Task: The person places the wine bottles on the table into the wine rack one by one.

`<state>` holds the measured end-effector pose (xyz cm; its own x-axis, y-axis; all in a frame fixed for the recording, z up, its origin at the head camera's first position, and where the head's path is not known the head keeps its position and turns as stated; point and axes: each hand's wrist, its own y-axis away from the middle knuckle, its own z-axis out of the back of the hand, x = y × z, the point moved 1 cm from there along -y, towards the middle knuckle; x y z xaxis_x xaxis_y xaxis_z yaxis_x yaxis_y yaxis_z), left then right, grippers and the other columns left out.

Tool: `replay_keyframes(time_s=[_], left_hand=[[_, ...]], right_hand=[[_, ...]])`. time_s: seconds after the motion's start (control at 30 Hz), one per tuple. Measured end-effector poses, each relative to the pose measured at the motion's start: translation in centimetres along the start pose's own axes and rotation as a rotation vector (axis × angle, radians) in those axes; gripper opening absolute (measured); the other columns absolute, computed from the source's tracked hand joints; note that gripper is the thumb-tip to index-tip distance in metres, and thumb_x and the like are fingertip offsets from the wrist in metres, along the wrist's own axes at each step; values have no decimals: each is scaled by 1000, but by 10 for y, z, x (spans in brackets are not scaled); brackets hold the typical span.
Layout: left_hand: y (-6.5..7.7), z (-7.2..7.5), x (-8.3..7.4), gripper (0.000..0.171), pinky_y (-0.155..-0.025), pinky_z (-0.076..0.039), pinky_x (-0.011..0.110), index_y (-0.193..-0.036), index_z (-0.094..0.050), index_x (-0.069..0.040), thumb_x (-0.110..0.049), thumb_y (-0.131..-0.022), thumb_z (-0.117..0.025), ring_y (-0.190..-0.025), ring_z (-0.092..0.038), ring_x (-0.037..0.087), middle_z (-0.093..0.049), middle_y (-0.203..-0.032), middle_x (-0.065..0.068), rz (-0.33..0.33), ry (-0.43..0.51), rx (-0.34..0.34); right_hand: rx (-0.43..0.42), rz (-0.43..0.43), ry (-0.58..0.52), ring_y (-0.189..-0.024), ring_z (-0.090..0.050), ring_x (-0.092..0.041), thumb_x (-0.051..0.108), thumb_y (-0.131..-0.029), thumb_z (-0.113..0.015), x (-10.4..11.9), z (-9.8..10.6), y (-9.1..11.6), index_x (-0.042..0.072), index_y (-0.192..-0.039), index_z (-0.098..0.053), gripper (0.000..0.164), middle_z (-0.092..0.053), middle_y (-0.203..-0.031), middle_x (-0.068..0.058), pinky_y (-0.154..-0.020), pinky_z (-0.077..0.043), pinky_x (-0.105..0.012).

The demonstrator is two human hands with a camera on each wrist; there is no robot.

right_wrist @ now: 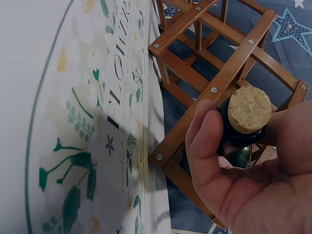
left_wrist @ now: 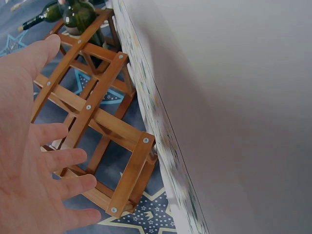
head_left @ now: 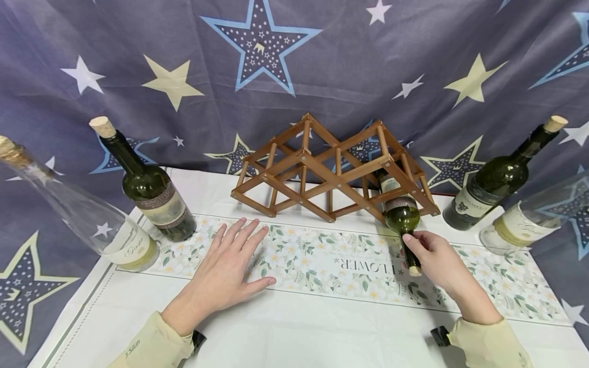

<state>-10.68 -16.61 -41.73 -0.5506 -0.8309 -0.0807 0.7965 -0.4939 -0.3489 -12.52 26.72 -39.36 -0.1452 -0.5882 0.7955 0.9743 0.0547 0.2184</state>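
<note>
My right hand (head_left: 434,258) grips the neck of a dark green wine bottle (head_left: 402,217), whose body lies in the right end of a wooden lattice wine rack (head_left: 317,171). The bottle's cork (right_wrist: 249,109) points toward me in the right wrist view, with fingers and thumb curled round the neck below it. Part of the bottle's body is hidden behind the rack's slats. My left hand (head_left: 230,266) is held over the floral strip of the tablecloth, fingers spread and straight, holding nothing. In the left wrist view, its fingers overlap the wine rack (left_wrist: 92,109).
At the left stand a corked green bottle (head_left: 158,197) and a corked clear bottle (head_left: 121,235). Another corked green bottle (head_left: 488,189) and a clear bottle (head_left: 520,225) stand at the right. A star-patterned cloth (head_left: 331,61) hangs behind the white tablecloth (head_left: 313,327).
</note>
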Motion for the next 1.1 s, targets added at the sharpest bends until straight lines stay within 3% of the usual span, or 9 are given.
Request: replay_keyframes(time_s=[0.37,0.63,0.8,0.93,1.1], left_hand=[[0,0,0,99,-114,-15,61,-155,-38,-16,-79,-80,-56,-146,-22,35,-33,-158,10,-7,-9,-9],[-1,0,-1,101,-116,-10,59,-156,-36,-18,-80,-79,-55,-148,-19,34,-31,-159,9,4,-7,9],[-1,1,0,100,-116,-11,59,-156,-36,-18,-81,-80,-53,-148,-19,34,-32,-159,9,6,-9,9],[-1,2,0,100,-116,-11,60,-156,-36,-18,-81,-80,-53,-148,-19,34,-32,-159,9,4,-9,6],[-2,2,0,100,-115,-12,60,-155,-37,-17,-81,-80,-53,-148,-19,34,-33,-158,9,1,-11,4]], right_hand=[[7,13,-35,-79,-69,-23,45,-106,-42,1,1,-3,-10,-128,-48,59,-66,-98,-21,-65,-57,-35],[13,17,-43,-79,-68,-23,46,-106,-42,1,2,-4,-10,-128,-48,61,-66,-97,-20,-65,-56,-35],[-3,10,40,-75,-65,-21,53,-103,-42,-1,4,-4,-8,-133,-49,69,-66,-97,-16,-63,-54,-35],[-37,-6,136,-66,-58,-19,60,-100,-43,-3,6,-3,-5,-142,-45,78,-61,-88,-10,-56,-49,-35],[-55,-5,166,-62,-57,-22,61,-98,-47,-2,11,1,-5,-147,-39,82,-57,-77,-9,-55,-48,-36]])
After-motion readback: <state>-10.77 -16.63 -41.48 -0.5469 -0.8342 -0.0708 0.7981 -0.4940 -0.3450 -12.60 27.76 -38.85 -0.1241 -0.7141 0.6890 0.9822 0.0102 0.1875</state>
